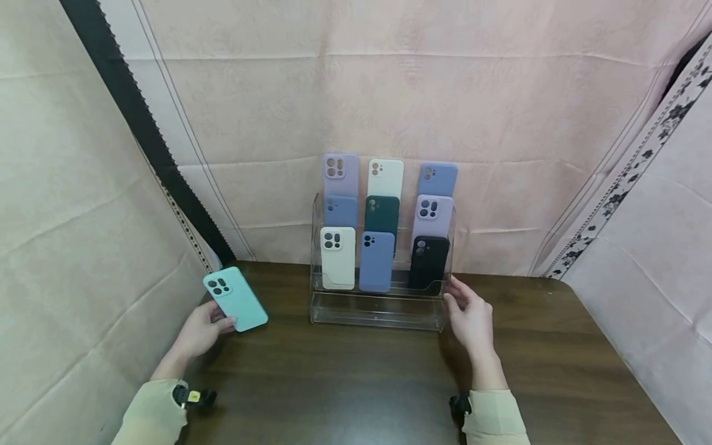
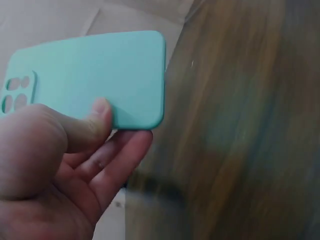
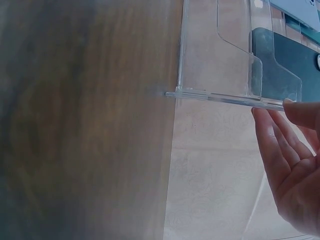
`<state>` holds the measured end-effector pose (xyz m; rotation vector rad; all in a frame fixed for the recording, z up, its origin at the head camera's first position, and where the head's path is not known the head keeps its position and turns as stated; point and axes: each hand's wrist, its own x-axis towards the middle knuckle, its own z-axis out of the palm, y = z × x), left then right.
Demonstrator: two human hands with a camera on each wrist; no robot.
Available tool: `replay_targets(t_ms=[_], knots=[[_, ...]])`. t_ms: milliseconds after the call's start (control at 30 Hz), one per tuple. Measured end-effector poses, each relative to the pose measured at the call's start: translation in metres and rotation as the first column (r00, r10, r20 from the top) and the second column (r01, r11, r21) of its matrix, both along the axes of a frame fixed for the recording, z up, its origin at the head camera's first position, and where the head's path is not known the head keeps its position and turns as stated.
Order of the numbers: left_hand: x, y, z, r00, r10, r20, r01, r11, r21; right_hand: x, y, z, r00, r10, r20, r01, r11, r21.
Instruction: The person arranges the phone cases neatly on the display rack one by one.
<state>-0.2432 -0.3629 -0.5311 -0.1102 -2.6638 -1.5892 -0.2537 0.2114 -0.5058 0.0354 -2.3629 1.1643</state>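
Observation:
My left hand grips a mint-green phone case by its lower edge, left of a clear acrylic display stand. In the left wrist view the thumb lies on the case's back, with fingers behind it; wall cloth shows through its camera cutouts. My right hand holds the stand's right side, thumb at the front edge and fingertips along the outer panel. Several phone cases stand in the tiers, including a white one, a blue one and a black one in front.
The stand rests on a dark wooden table, near its back edge. Pale cloth hangs behind it, with more cloth at the left and right. A dark device is strapped to the left wrist.

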Motion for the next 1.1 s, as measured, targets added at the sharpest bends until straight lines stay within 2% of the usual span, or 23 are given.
replay_targets(t_ms=[133,333,533,733,833,967,1100], knots=[[0.001,0.021,0.006,0.999,-0.027,-0.040,0.028,0.999,0.017,0.000,0.000,-0.001,1.000,0.001,-0.020,-0.001,1.000,0.000],[0.001,0.059,0.021,0.990,-0.100,-0.096,0.110,0.989,0.102,0.000,0.000,0.000,1.000,-0.001,-0.023,0.001,1.000,-0.001],[0.002,0.095,0.040,0.980,-0.167,-0.107,0.183,0.970,0.158,0.000,-0.001,0.002,1.000,-0.007,-0.009,0.007,1.000,-0.001],[0.000,0.129,0.052,0.970,-0.210,-0.118,0.232,0.949,0.216,0.001,-0.001,0.003,1.000,-0.004,-0.003,0.004,1.000,-0.001],[-0.006,0.146,0.056,0.969,-0.202,-0.145,0.229,0.951,0.207,0.001,-0.001,0.004,1.000,-0.003,0.001,0.003,1.000,0.001],[-0.016,0.170,0.061,0.968,-0.149,-0.203,0.185,0.968,0.169,0.001,-0.001,0.004,1.000,-0.006,0.001,0.006,1.000,0.003],[-0.024,0.190,0.060,0.964,-0.130,-0.234,0.170,0.972,0.164,0.001,-0.002,0.004,1.000,-0.006,-0.002,0.006,1.000,0.000]])
